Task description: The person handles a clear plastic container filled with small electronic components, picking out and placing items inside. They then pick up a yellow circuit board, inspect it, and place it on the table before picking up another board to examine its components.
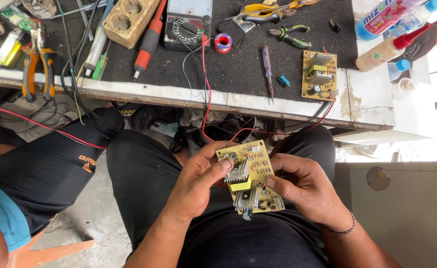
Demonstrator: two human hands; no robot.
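Between both hands sits a yellow circuit board (250,176) — long axis running away from the body. Left hand (198,183) grasps its left edge, thumb on the heatsink; right hand (305,188) pinches the right edge — equally near.

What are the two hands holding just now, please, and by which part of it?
A yellow circuit board: left hand grips its left edge, thumb on the heatsink; right hand grips its right edge.

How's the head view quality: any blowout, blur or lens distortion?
Head view: daylight blows out the right edge around the bottles; the bench edge bows, so wide-angle distortion; the board held in the left hand and right hand is sharp and evenly lit, no glare; the meter and pliers on the bench are also in focus.
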